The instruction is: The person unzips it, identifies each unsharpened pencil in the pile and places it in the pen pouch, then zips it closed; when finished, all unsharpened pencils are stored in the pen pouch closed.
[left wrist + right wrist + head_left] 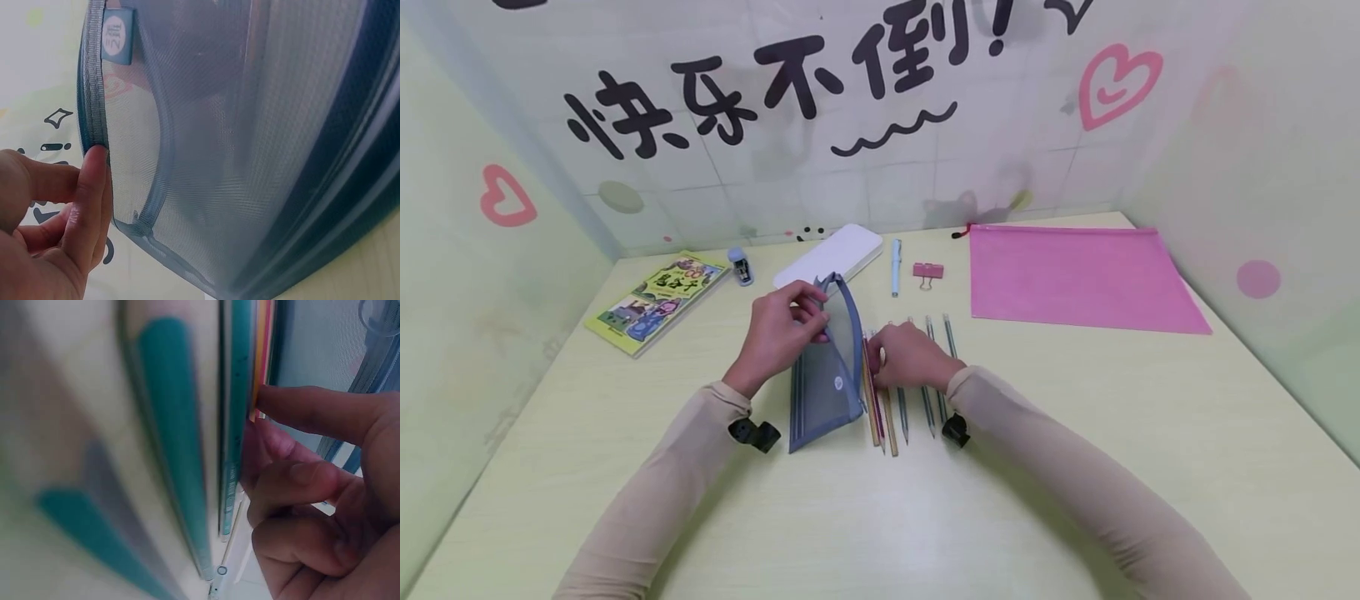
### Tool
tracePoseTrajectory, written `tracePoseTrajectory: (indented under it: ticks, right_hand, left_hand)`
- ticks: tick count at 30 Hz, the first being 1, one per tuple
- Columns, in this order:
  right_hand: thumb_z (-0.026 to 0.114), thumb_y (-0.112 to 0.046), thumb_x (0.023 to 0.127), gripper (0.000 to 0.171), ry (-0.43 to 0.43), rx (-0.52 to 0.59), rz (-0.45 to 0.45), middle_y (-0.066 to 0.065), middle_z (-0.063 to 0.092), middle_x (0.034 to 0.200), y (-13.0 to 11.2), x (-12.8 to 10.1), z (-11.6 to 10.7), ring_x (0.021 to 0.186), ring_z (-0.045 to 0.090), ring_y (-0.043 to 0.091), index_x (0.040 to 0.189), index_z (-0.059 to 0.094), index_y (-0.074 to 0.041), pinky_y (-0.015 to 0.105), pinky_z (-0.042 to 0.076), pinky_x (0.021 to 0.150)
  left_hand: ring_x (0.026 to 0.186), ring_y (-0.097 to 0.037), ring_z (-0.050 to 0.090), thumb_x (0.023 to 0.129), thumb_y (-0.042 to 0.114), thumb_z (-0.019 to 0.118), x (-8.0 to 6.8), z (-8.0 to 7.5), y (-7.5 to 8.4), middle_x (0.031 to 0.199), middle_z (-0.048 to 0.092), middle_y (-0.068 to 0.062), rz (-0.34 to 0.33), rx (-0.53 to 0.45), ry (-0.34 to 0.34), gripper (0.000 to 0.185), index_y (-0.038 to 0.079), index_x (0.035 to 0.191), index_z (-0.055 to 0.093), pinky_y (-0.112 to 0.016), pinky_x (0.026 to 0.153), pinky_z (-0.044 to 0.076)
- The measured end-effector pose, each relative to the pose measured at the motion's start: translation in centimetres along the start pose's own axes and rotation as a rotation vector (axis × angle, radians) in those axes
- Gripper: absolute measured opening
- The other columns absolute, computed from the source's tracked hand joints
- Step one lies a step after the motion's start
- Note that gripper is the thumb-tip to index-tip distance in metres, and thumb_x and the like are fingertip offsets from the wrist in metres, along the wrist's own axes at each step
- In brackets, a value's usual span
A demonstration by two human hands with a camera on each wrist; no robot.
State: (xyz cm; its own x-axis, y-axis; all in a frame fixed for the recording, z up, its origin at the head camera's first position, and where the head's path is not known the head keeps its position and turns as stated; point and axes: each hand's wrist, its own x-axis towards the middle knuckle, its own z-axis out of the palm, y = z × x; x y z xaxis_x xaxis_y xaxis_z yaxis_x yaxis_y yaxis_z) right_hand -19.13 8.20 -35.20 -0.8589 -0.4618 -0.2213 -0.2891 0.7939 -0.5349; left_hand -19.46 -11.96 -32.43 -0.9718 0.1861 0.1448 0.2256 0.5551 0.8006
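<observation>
A blue-grey mesh pencil case (823, 392) stands propped up on the table, its zipped mouth parted. My left hand (782, 329) pinches its upper edge; in the left wrist view the fingers (94, 194) lie against the zip tape. To the right of the case, my right hand (917, 354) reaches down over a row of pencils. Thumb and fingers pinch a yellow pencil (257, 356), partly hidden by the hand. A dark red pencil (877, 417) lies close beside the case. Several green pencils (928, 408) lie spaced out under and beside the right hand.
Along the back are a yellow comic book (658, 304), a small blue-capped item (741, 267), a white case (831, 254), a light blue pen (896, 268) and a pink binder clip (928, 271). A pink zip pouch (1075, 279) lies at the back right, near the wall.
</observation>
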Motion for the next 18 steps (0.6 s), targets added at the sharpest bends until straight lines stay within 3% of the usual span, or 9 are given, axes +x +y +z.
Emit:
tracePoseTrajectory:
  ticks: [5, 18]
  right_hand:
    - [0.084, -0.017, 0.079, 0.013, -0.006, -0.056, 0.035, 0.000, 0.068, 0.083, -0.46, 0.11, 0.16, 0.073, 0.061, 0.017, 0.087, 0.073, -0.016, 0.024, 0.049, 0.061]
    - [0.080, -0.006, 0.074, 0.016, 0.014, -0.016, 0.075, 0.003, 0.069, 0.085, -0.63, 0.13, 0.03, 0.073, 0.060, 0.019, 0.086, 0.073, -0.012, 0.023, 0.047, 0.056]
  left_hand:
    - [0.072, -0.017, 0.069, 0.092, 0.001, 0.068, 0.04, -0.02, 0.08, 0.096, 0.065, -0.017, 0.008, 0.006, 0.000, 0.023, 0.001, 0.115, 0.063, -0.031, 0.066, 0.065]
    - [0.068, -0.014, 0.067, 0.091, -0.001, 0.069, 0.04, 0.25, 0.18, 0.093, 0.065, -0.018, 0.010, -0.023, -0.002, 0.022, 0.000, 0.112, 0.064, -0.034, 0.065, 0.065]
